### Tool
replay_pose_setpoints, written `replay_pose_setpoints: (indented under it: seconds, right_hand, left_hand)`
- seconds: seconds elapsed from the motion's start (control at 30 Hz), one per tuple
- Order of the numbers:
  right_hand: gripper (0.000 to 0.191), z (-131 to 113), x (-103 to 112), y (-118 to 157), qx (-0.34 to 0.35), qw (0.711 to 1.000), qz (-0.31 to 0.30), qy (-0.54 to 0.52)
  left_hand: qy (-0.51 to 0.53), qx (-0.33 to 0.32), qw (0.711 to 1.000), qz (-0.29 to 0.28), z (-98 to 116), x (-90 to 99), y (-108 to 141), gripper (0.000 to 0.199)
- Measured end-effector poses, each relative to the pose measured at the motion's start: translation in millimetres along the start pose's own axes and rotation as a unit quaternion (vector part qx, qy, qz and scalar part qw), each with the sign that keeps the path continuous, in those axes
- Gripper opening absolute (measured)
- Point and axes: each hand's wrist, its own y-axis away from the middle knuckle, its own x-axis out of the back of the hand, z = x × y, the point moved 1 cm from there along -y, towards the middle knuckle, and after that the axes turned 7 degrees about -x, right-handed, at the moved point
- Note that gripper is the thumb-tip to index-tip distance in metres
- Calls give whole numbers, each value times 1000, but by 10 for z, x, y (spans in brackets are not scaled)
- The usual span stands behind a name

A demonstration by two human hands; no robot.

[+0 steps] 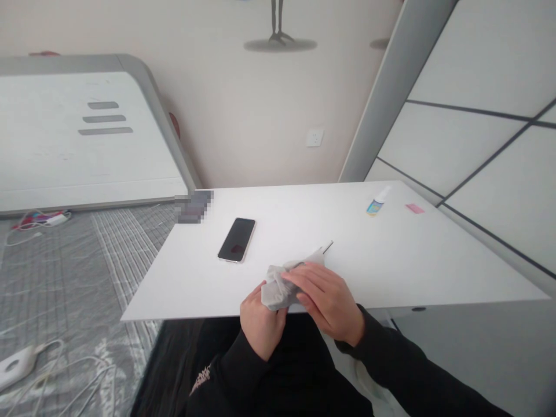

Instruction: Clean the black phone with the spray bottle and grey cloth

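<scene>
A crumpled light grey cloth (277, 288) is bunched over the near edge of the white table (174, 289). My left hand (262, 321) is closed around its lower left side. From the right, my right hand (330, 298) presses its fingers on top of the cloth. A thin, dark-edged object (328, 247) sticks out of the cloth's far end; the rest is covered, so its kind is hidden. Left of my hands, a phone (237, 239) with a black screen lies face up on the table, touched by neither hand.
A small bottle with a blue label (376, 207) lies toward the back right, beside a pink slip (414, 208). A blurred-out dark item (194, 207) rests at the back left corner. Cables (78, 370) run over the grey bedding at left. A wardrobe (478, 145) borders the right side.
</scene>
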Motion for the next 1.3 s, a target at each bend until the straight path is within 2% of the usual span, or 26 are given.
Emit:
replay_pose_setpoints:
  seconds: [0.07, 0.17, 0.3, 0.43, 0.5, 0.57, 0.6, 0.67, 0.77, 0.83, 0.9, 0.97, 1.13, 1.2, 1.3]
  right_hand:
    - [37, 76, 40, -124, -21, 1000, 19, 9]
    - [38, 271, 70, -238, -38, 998, -3, 56]
    - [43, 552, 134, -132, -43, 994, -24, 103]
    - [34, 677, 296, 29, -30, 993, 35, 113]
    - [28, 669, 375, 6, -14, 992, 83, 97]
    - [28, 647, 409, -98, -5, 991, 105, 81]
    - [30, 634, 400, -169, 0, 992, 95, 77]
    - [35, 594, 322, -307, 11, 996, 36, 84]
    - [47, 441, 84, -409, 33, 992, -61, 101]
    - [48, 286, -85, -395, 51, 990, -92, 98]
    - [44, 178, -188, -358, 74, 987, -106, 92]
    - [42, 200, -188, -343, 84, 985, -116, 97]
    - [46, 511, 4, -408, -26, 985, -70, 157]
    - [43, 446, -22, -418, -27, 985, -70, 153]
    - [34, 252, -129, -422, 18, 986, -116, 121]
  left_hand:
    - [-4, 1, 1000, 3, 4, 9, -8, 20]
    - [-7, 8, 1000, 6, 12, 28, -24, 19]
    - [21, 1, 1000, 8, 24, 30, -31, 19]
    - [53, 6, 999, -1, 32, 14, -17, 18]
    - [58, 7, 998, 2, 33, 12, -12, 16]
    - [62, 10, 998, 5, 29, 15, -13, 15]
    - [64, 9, 998, 5, 26, 17, -16, 14]
    - [65, 6, 998, 1, 19, 19, -24, 14]
    - [63, -6, 998, 3, 7, 16, -26, 17]
    - [65, -9, 998, 9, 0, 11, -19, 18]
    - [69, -5, 998, 11, -4, 9, -10, 21]
    - [72, -2, 997, 10, 0, 14, -7, 21]
    - [68, 5, 998, -7, 24, 24, -26, 19]
    - [64, 0, 998, -1, 20, 18, -25, 18]
    - [60, -2, 998, 5, -1, 9, -9, 19]
